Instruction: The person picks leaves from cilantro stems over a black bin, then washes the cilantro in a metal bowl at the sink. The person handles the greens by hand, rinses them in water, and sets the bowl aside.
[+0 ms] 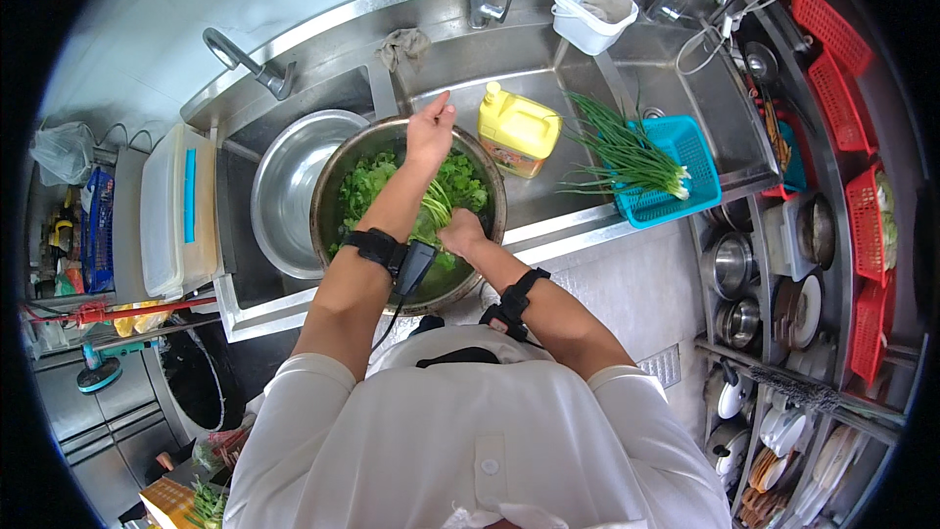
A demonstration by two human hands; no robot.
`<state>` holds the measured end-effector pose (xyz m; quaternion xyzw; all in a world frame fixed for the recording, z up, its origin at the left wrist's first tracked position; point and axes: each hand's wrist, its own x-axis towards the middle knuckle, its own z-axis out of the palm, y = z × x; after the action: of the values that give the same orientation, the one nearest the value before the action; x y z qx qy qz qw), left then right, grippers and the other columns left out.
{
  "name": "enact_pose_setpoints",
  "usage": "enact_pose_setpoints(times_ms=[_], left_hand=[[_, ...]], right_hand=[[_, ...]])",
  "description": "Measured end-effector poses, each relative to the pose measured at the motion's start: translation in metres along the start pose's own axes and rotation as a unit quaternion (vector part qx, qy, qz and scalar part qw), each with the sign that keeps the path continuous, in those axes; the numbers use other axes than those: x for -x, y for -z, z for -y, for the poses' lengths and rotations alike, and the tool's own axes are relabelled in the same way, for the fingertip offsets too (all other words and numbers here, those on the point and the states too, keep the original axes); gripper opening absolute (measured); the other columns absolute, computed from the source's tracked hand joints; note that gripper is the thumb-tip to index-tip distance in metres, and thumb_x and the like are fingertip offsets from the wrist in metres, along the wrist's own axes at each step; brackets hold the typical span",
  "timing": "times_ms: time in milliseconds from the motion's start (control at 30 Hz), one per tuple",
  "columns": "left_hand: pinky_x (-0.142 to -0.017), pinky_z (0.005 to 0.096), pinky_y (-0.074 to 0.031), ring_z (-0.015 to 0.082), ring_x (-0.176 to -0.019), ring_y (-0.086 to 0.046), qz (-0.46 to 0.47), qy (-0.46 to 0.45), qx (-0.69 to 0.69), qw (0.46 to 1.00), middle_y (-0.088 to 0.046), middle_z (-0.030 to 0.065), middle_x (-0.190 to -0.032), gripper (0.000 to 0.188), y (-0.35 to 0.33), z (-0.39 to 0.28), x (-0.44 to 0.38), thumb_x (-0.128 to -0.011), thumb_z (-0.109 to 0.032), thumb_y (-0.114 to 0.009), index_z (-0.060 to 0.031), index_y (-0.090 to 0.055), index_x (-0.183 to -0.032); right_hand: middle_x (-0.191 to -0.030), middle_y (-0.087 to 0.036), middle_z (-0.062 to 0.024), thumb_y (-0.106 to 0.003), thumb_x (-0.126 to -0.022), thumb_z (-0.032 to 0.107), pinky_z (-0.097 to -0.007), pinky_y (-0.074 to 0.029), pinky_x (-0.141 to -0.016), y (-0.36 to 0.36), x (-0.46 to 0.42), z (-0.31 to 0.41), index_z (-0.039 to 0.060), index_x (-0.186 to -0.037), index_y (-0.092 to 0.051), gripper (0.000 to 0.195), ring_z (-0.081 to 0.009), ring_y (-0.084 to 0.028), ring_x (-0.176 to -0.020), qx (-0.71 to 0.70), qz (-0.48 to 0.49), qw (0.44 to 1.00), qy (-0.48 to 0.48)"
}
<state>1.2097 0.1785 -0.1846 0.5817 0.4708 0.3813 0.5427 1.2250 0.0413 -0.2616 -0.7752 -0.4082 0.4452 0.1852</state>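
A large round metal basin (320, 198) with a worn rim holds water and leafy green herbs (378, 176) and stands at the sink's front edge. My right hand (463, 232) is closed around the pale stems of a herb bunch (438, 204) at the basin's right side. Above the basin's far rim is my left hand (431, 128), held up with fingers partly extended and nothing visible in it. Just right of the basin a yellow plastic jug (520, 128) stands in the sink. My forearm and a wrist-worn device hide part of the herbs.
A steel bowl (283, 195) adjoins the basin on the left. Spring onions (639, 154) lie across a blue plastic basket (705, 162). A white bucket (593, 22), a grey cloth (403, 46) and a faucet (481, 7) are along the back. Shelves with pots flank the right.
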Motion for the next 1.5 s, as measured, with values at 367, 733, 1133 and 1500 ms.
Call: enact_pose_setpoints(times_ms=[367, 733, 1133, 1500], left_hand=[[-0.044, 0.0209, -0.036, 0.0067, -0.049, -0.046, 0.026, 0.260, 0.129, 0.956, -0.055, -0.0010, -0.063, 0.019, 0.118, 0.023, 0.076, -0.091, -0.020, -0.056, -0.0054, -0.060, -0.080], [-0.043, 0.0233, -0.039, 0.0086, -0.050, -0.049, -0.054, 0.217, -0.067, 0.972, -0.057, 0.0020, -0.065, 0.016, 0.133, 0.080, 0.127, -0.090, -0.012, -0.055, 0.0014, -0.062, -0.085], [-0.048, 0.0288, -0.050, 0.0187, -0.059, -0.058, -0.129, 0.376, 0.183, 0.899, -0.061, 0.0116, -0.078, 0.017, 0.120, 0.108, 0.081, -0.092, -0.007, -0.048, 0.0058, -0.057, -0.097], [-0.062, 0.0312, -0.054, 0.0216, -0.072, -0.060, -0.004, 0.410, 0.346, 0.844, -0.061, 0.0129, -0.083, 0.017, 0.119, 0.092, 0.070, -0.093, -0.011, -0.047, 0.0036, -0.057, -0.093]], right_hand=[[-0.085, -0.066, -0.0206, -0.064, -0.070, 0.006, -0.0381, -0.052, -0.066, -0.011, -0.016, -0.009, -0.0019, -0.092, -0.065, 0.023, -0.0309, -0.067, -0.074, -0.124, 0.008, 0.990, -0.062], [-0.077, -0.065, -0.0185, -0.060, -0.071, 0.001, -0.0362, -0.050, -0.060, -0.030, -0.043, -0.033, -0.0080, -0.092, -0.062, 0.022, -0.0272, -0.065, -0.063, -0.234, 0.037, 0.969, -0.075], [-0.083, -0.066, -0.0206, -0.061, -0.072, 0.002, -0.0394, -0.050, -0.067, -0.016, -0.027, -0.015, -0.0047, -0.093, -0.064, 0.022, -0.0331, -0.066, -0.079, -0.069, -0.001, 0.996, -0.056], [-0.089, -0.064, -0.0255, -0.066, -0.067, 0.005, -0.0392, -0.051, -0.067, -0.012, -0.021, -0.008, -0.0056, -0.093, -0.064, 0.028, -0.0339, -0.066, -0.082, -0.060, 0.021, 0.995, -0.071]])
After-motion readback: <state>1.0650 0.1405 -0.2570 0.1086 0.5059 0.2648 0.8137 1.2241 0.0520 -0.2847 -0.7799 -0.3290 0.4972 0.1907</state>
